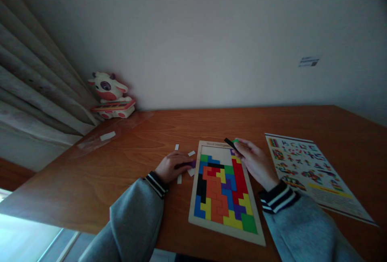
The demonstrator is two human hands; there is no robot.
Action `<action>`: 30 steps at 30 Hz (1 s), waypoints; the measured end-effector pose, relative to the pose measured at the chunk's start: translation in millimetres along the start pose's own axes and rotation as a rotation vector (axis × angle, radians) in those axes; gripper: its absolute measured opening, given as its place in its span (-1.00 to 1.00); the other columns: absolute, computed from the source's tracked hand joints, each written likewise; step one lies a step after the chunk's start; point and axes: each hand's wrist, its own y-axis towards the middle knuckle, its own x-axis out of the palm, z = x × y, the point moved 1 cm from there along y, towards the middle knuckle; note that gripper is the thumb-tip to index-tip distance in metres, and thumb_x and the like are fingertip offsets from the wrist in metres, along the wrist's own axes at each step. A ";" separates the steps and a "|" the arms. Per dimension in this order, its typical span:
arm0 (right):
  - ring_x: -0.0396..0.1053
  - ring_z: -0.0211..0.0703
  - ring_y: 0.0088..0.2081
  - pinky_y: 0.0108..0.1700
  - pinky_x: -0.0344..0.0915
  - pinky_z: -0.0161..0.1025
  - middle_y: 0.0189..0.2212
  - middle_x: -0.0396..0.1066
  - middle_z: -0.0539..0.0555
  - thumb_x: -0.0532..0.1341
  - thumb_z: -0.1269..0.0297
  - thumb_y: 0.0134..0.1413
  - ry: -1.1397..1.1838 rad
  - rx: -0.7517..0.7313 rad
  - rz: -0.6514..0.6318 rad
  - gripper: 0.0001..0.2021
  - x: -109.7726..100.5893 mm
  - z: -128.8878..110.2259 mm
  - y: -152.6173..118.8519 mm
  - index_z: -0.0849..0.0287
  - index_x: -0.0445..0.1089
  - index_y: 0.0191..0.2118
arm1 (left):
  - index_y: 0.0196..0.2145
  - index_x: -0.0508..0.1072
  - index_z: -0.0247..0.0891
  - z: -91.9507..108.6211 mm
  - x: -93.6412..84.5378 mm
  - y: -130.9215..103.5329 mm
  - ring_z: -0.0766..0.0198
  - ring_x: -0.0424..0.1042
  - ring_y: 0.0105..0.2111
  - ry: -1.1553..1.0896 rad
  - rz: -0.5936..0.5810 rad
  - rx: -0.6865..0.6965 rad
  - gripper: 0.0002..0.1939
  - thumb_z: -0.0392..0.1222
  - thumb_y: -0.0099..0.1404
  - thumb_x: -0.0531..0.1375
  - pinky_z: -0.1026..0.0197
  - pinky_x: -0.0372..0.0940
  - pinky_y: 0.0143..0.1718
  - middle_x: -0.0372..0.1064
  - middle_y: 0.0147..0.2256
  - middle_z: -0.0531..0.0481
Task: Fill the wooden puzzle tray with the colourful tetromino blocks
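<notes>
A wooden puzzle tray [226, 236] lies on the table, mostly filled with coloured block pieces; its far end shows bare board. My right hand [255, 163] is raised over the tray's far right corner, closed on a long black puzzle piece [230, 144] and a green puzzle piece [235, 141], partly hidden by the fingers. Just left of the tray, my left hand [172, 165] rests low at the table with its fingers closed on a purple puzzle piece [192, 165] that reaches the tray's left edge. Small white slips [179, 179] lie around the left hand.
A printed pattern sheet [308, 161] lies right of the tray. At the far left corner of the table [163, 129] sits a toy cow [110, 94] with a keyboard, beside a curtain [39, 72]. Clear tape with a white label [108, 136] is on the left edge. A wall stands behind.
</notes>
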 end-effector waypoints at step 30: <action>0.43 -0.17 -0.42 -0.41 0.29 -0.29 -0.43 0.55 0.01 0.42 0.02 -0.06 -0.726 -0.178 -0.544 -0.71 5.8 -16.2 -16.3 0.09 0.59 -0.25 | -0.26 0.54 -0.30 55.5 52.8 55.4 0.28 0.51 -0.37 -0.443 0.174 -0.330 -0.72 0.01 0.30 0.28 0.29 0.39 -0.31 0.56 -0.36 -0.04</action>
